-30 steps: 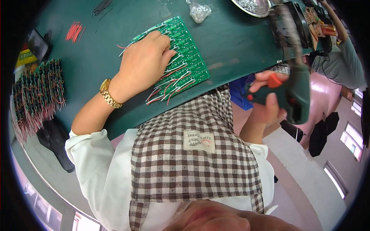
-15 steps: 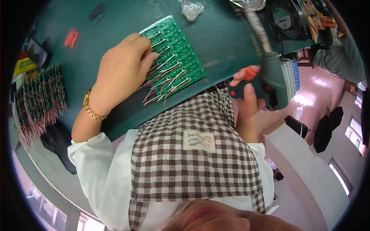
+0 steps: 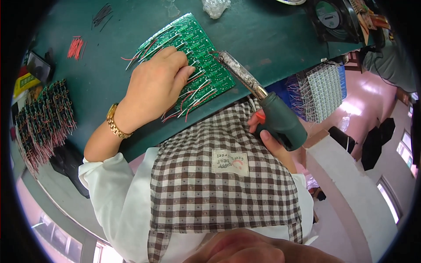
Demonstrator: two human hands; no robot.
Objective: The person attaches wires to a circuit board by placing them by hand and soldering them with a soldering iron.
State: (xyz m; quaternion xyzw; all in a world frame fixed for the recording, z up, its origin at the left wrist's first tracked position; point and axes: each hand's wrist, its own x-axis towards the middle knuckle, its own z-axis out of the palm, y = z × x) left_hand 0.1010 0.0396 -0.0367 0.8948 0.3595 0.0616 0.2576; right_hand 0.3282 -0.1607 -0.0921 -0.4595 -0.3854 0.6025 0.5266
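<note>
My left hand point(image 3: 160, 83), with a gold watch at the wrist, rests over a green circuit board panel point(image 3: 206, 65). Its fingers are curled together, and whatever they pinch is hidden under them. Thin red and white wires point(image 3: 197, 97) lie across the board on both sides of that hand. My right hand point(image 3: 272, 142) grips a dark green soldering gun point(image 3: 283, 118) with a red trigger. The gun's scorched metal barrel point(image 3: 241, 74) points up and left, its bent tip over the board's right edge.
Loose red sleeves point(image 3: 76, 47) and black ones point(image 3: 102, 15) lie on the green table point(image 3: 267, 48). Finished-looking wired boards point(image 3: 46, 120) are stacked at the left. A black fan point(image 3: 329, 17) stands far right, near a person's sleeve point(image 3: 390, 65). More wired panels point(image 3: 322, 92) sit beyond the table edge.
The soldering gun has swung from upright at the right down and left, bringing its tip over the board. My left hand has shifted slightly right and down, uncovering wires at the board's far left.
</note>
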